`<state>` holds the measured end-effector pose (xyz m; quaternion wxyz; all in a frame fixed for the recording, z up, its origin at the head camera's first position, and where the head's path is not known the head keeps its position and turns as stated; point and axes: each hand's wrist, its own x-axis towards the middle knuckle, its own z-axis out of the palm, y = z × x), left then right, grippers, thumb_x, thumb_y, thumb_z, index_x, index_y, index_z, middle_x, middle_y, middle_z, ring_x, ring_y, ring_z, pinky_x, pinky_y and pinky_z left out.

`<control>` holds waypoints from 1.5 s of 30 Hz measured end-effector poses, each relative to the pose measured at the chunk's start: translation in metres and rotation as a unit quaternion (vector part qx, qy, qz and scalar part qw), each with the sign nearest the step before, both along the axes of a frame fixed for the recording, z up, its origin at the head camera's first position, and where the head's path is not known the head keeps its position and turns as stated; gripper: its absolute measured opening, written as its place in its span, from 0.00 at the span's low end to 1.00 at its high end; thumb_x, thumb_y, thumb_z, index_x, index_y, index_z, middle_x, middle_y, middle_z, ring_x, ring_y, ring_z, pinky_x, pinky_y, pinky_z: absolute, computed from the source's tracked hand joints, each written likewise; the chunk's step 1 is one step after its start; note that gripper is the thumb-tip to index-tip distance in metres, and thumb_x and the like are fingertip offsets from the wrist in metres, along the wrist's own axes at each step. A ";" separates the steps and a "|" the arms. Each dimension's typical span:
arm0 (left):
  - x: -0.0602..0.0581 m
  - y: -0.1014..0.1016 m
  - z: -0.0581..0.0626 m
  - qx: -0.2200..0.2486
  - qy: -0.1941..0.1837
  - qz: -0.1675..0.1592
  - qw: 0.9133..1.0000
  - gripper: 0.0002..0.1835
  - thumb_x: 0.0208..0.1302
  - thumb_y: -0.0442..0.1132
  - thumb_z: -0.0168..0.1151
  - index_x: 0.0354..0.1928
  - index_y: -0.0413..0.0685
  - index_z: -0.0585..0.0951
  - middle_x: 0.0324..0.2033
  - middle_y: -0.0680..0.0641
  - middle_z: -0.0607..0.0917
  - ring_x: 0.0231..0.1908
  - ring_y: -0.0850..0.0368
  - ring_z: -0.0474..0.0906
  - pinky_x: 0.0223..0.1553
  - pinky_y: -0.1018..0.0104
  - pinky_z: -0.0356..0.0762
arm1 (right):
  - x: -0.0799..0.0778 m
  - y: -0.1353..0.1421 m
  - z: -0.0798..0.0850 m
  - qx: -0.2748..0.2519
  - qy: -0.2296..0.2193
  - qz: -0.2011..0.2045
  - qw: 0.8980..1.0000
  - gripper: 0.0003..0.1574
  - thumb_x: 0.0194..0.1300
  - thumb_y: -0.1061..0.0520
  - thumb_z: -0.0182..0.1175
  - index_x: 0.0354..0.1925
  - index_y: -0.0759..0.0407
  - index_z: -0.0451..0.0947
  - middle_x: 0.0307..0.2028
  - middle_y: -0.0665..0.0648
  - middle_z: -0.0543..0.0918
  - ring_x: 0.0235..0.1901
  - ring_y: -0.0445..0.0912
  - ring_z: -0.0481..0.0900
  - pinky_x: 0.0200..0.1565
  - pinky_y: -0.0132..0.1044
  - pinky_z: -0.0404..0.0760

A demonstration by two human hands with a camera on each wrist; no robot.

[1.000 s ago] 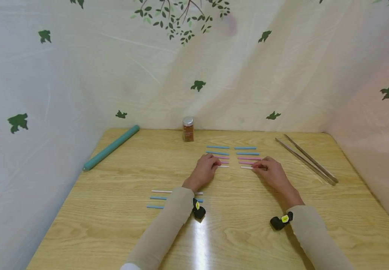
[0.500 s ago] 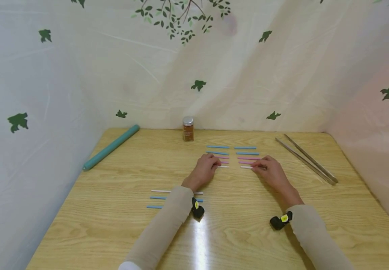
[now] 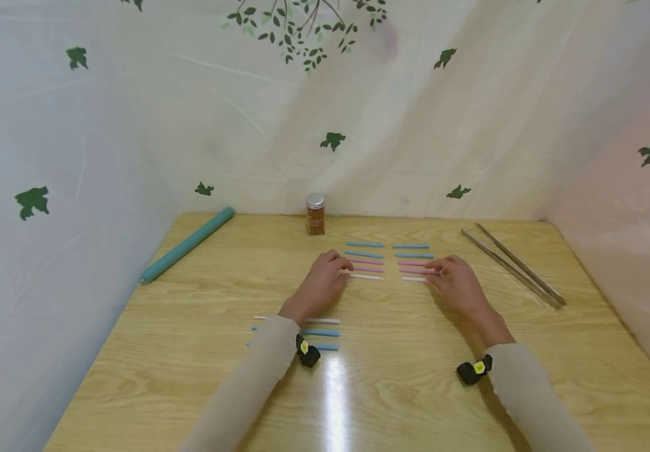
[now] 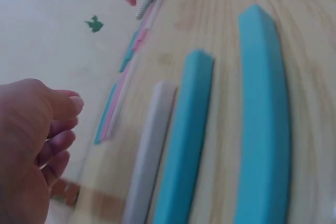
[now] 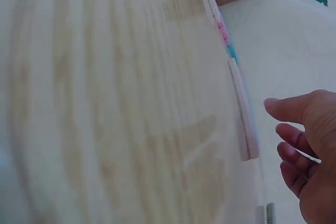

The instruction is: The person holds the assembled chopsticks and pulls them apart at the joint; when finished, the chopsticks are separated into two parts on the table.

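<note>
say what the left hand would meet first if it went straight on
Most likely the lower left pink stick, just ahead of the left hand in the head view, though depth is unclear.

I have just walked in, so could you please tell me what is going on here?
A person is working with both hands at two sets of blue, pink and white sticks on a wooden table. The left hand is at the outer ends of the left set, the right hand at those of the right set; neither appears to grip one. Three more sticks lie nearer the person, partly hidden by the left sleeve.
</note>
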<state>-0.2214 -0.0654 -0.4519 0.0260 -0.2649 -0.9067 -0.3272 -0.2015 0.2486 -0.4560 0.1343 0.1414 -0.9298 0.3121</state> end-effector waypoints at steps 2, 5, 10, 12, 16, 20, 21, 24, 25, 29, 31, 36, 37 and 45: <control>0.002 -0.015 0.005 0.015 -0.014 0.010 1.000 0.09 0.68 0.36 0.57 0.48 0.47 0.81 0.42 0.50 0.75 0.46 0.54 0.70 0.52 0.60 0.71 | 0.002 -0.003 0.007 -0.005 0.007 0.006 1.000 0.12 0.60 0.64 0.65 0.44 0.65 0.81 0.37 0.64 0.78 0.38 0.58 0.76 0.40 0.51 0.77; 0.006 -0.039 0.009 0.027 -0.027 0.022 0.999 0.09 0.67 0.35 0.58 0.47 0.45 0.81 0.42 0.49 0.76 0.47 0.53 0.72 0.52 0.59 0.72 | 0.003 -0.008 0.014 -0.012 0.013 0.015 1.000 0.14 0.60 0.65 0.65 0.46 0.65 0.81 0.38 0.64 0.78 0.39 0.58 0.77 0.41 0.52 0.76; 0.017 -0.075 0.013 0.043 -0.027 0.026 0.998 0.09 0.66 0.34 0.59 0.46 0.42 0.81 0.41 0.45 0.78 0.45 0.50 0.75 0.48 0.55 0.75 | 0.009 -0.025 0.024 -0.023 -0.012 0.036 0.999 0.15 0.62 0.63 0.64 0.49 0.62 0.80 0.39 0.61 0.78 0.39 0.52 0.76 0.42 0.48 0.76; 0.022 -0.088 0.013 0.054 -0.031 0.029 0.998 0.09 0.66 0.34 0.59 0.46 0.41 0.81 0.41 0.45 0.79 0.45 0.49 0.76 0.47 0.54 0.76 | 0.012 -0.034 0.027 -0.033 -0.023 0.048 0.998 0.17 0.62 0.63 0.63 0.50 0.62 0.79 0.41 0.60 0.78 0.41 0.52 0.76 0.44 0.48 0.75; 0.030 -0.110 0.008 0.075 -0.041 0.039 0.996 0.10 0.66 0.35 0.60 0.47 0.43 0.80 0.41 0.46 0.80 0.44 0.52 0.77 0.45 0.56 0.77 | 0.018 -0.051 0.027 -0.046 -0.030 0.073 0.996 0.19 0.61 0.63 0.64 0.52 0.63 0.78 0.46 0.61 0.79 0.45 0.54 0.76 0.46 0.50 0.76; 0.036 -0.128 0.000 0.102 -0.051 0.051 0.992 0.10 0.65 0.34 0.61 0.47 0.43 0.80 0.40 0.46 0.82 0.41 0.54 0.78 0.43 0.62 0.77 | 0.023 -0.069 0.023 -0.060 -0.037 0.100 0.993 0.19 0.61 0.63 0.64 0.52 0.64 0.77 0.45 0.62 0.79 0.45 0.54 0.77 0.47 0.50 0.77; 0.037 -0.131 -0.001 0.110 -0.054 0.051 0.991 0.10 0.65 0.34 0.61 0.47 0.42 0.80 0.40 0.45 0.82 0.40 0.54 0.78 0.42 0.63 0.77 | 0.024 -0.074 0.022 -0.067 -0.042 0.106 0.991 0.19 0.61 0.63 0.64 0.52 0.64 0.77 0.45 0.63 0.79 0.45 0.54 0.77 0.47 0.50 0.78; 0.043 -0.140 -0.002 0.123 -0.073 0.058 0.988 0.10 0.64 0.34 0.61 0.47 0.42 0.80 0.40 0.45 0.82 0.40 0.55 0.78 0.42 0.66 0.77 | 0.030 -0.088 0.019 -0.085 -0.060 0.123 0.987 0.19 0.62 0.62 0.64 0.51 0.64 0.77 0.43 0.63 0.80 0.44 0.53 0.78 0.46 0.48 0.79; 0.045 -0.142 -0.002 0.126 -0.082 0.059 0.987 0.10 0.65 0.34 0.61 0.47 0.43 0.80 0.40 0.45 0.82 0.40 0.55 0.77 0.42 0.66 0.77 | 0.033 -0.092 0.018 -0.089 -0.066 0.127 0.986 0.19 0.62 0.62 0.64 0.51 0.64 0.77 0.43 0.63 0.80 0.44 0.52 0.78 0.46 0.48 0.79; 0.052 -0.149 -0.001 0.125 -0.102 0.059 0.985 0.09 0.65 0.35 0.61 0.47 0.43 0.80 0.41 0.46 0.82 0.41 0.55 0.77 0.43 0.67 0.77 | 0.039 -0.108 0.012 -0.098 -0.077 0.145 0.982 0.18 0.62 0.61 0.64 0.51 0.63 0.77 0.42 0.60 0.80 0.43 0.50 0.77 0.46 0.46 0.79; 0.055 -0.151 -0.001 0.125 -0.104 0.055 0.985 0.09 0.65 0.35 0.60 0.47 0.42 0.80 0.41 0.46 0.82 0.41 0.54 0.76 0.43 0.68 0.77 | 0.042 -0.115 0.008 -0.097 -0.078 0.154 0.980 0.18 0.63 0.60 0.64 0.51 0.63 0.77 0.42 0.59 0.80 0.43 0.49 0.77 0.46 0.44 0.79; 0.060 -0.154 -0.005 0.125 -0.097 0.037 0.987 0.09 0.65 0.34 0.61 0.46 0.42 0.80 0.41 0.46 0.82 0.41 0.54 0.76 0.44 0.68 0.76 | 0.047 -0.133 0.003 -0.110 -0.086 0.174 0.975 0.17 0.62 0.61 0.63 0.50 0.64 0.78 0.43 0.60 0.80 0.42 0.49 0.78 0.46 0.41 0.79; 0.060 -0.154 -0.006 0.125 -0.096 0.032 0.987 0.09 0.65 0.34 0.61 0.46 0.42 0.80 0.41 0.46 0.82 0.42 0.54 0.76 0.45 0.67 0.76 | 0.048 -0.136 0.002 -0.114 -0.090 0.176 0.974 0.17 0.62 0.61 0.64 0.49 0.64 0.78 0.43 0.60 0.80 0.42 0.49 0.78 0.46 0.40 0.79; 0.068 -0.152 -0.007 0.108 -0.104 0.005 0.989 0.10 0.63 0.32 0.62 0.47 0.42 0.80 0.41 0.47 0.82 0.42 0.55 0.77 0.45 0.66 0.76 | 0.051 -0.159 -0.005 -0.115 -0.142 0.188 0.965 0.15 0.62 0.59 0.64 0.48 0.61 0.78 0.42 0.54 0.80 0.41 0.45 0.76 0.46 0.35 0.78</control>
